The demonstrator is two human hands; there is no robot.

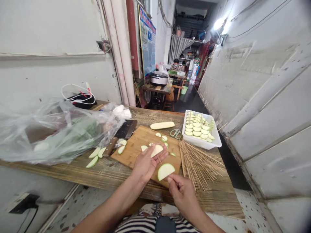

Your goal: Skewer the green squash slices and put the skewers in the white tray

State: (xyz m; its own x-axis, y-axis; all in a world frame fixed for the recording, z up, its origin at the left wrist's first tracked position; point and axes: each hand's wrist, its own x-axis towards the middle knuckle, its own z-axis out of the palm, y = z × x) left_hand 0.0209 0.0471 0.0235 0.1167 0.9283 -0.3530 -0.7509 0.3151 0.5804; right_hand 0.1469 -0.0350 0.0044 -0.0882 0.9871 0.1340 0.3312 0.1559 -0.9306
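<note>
On the far left, a big clear plastic bag (58, 139) with green things inside is resting on the wooden table (109, 169). A few zucchini slices (92, 161) are lying in front of it. Next, a cleaver (124, 130) is lying flat beside the cutting board (136, 137). Over the board, the left hand (145, 163) is holding a half-round slice (157, 150) with the thumb and fingers, palm up. A long, pale zucchini piece (162, 125) is lying behind the board. Nearer the person, another half-round piece (166, 171) is sitting on a thin stick (159, 160), and the right hand (183, 192) is pinching near its lower edge. Green-handled scissors (176, 130) are lying behind. A fan of wooden skewers (198, 166) is spreading over the table, and a white tray (201, 144) is holding many zucchini slices on the right.
</note>
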